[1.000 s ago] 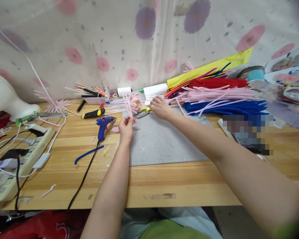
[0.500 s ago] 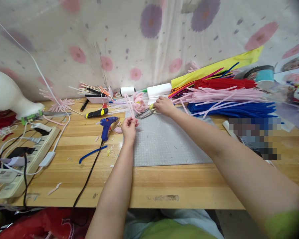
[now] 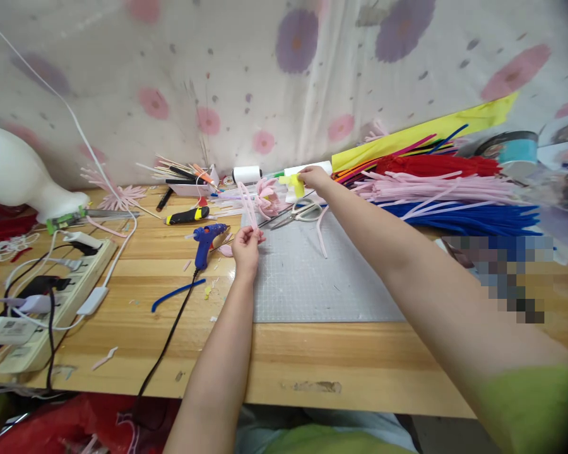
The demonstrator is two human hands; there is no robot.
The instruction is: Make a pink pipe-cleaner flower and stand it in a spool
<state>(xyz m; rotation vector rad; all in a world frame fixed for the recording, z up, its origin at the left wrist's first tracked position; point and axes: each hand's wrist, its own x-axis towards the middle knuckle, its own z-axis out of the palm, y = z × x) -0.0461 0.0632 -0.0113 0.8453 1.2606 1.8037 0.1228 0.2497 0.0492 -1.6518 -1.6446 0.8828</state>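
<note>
My left hand (image 3: 247, 249) is closed at the left edge of the grey cutting mat (image 3: 326, 284), pinching a bent pink pipe cleaner (image 3: 247, 203) that stands up from the fingers. Beyond it lies a pink pipe-cleaner flower (image 3: 267, 200). At the back of the mat my right hand (image 3: 316, 179) pinches a small yellow piece (image 3: 292, 183), its material unclear. Just below that hand rest scissors (image 3: 307, 210) with pale handles. A loose pink pipe cleaner (image 3: 320, 234) lies on the mat beside them.
Left of the mat are a blue glue gun (image 3: 205, 243) with a black cord, a yellow-black utility knife (image 3: 187, 216) and a power strip (image 3: 71, 309). Bundles of pink (image 3: 435, 189), red (image 3: 445, 166) and blue pipe cleaners (image 3: 483, 222) lie at the back right. A white mannequin head (image 3: 14, 167) stands far left.
My right hand has risen away from the scissors with the yellow piece, uncovering their handles. A pink pipe cleaner has shifted left onto the mat. My left hand keeps its hold; the view shifted slightly.
</note>
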